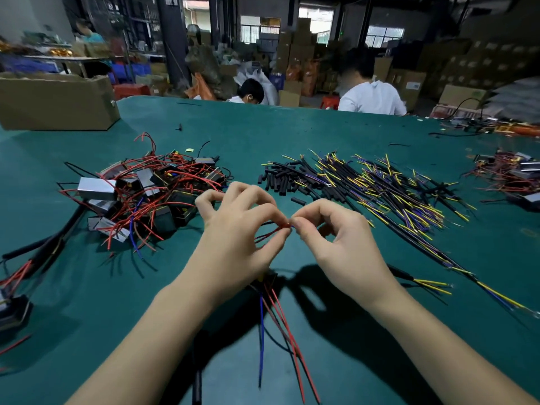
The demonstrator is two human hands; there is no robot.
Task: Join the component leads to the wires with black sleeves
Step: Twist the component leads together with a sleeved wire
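Nearest to me, loose red and blue leads (280, 331) trail across the green table (292, 127) from beneath my wrists; the component they belong to is hidden under my left hand (236, 229). That hand pinches a red lead end (270, 233) between thumb and forefinger, remaining fingers raised and curled. My right hand (342, 238) pinches the mating wire tip at the same point, fingertips nearly touching those of the left; the wire itself is mostly covered. I judge this to be the twisting of one joint, with no sleeve seen over it yet. Near right, a sleeved yellow-and-blue wire (420, 283) lies by my forearm. Farther left sits a heap of components with red leads (140, 197); farther centre, cut black sleeves (277, 182); farther right, a large spread of sleeved wires (394, 194). Given these stocks, most of the work remains. At the far right edge lies another heap of components (508, 176), whether joined I cannot tell
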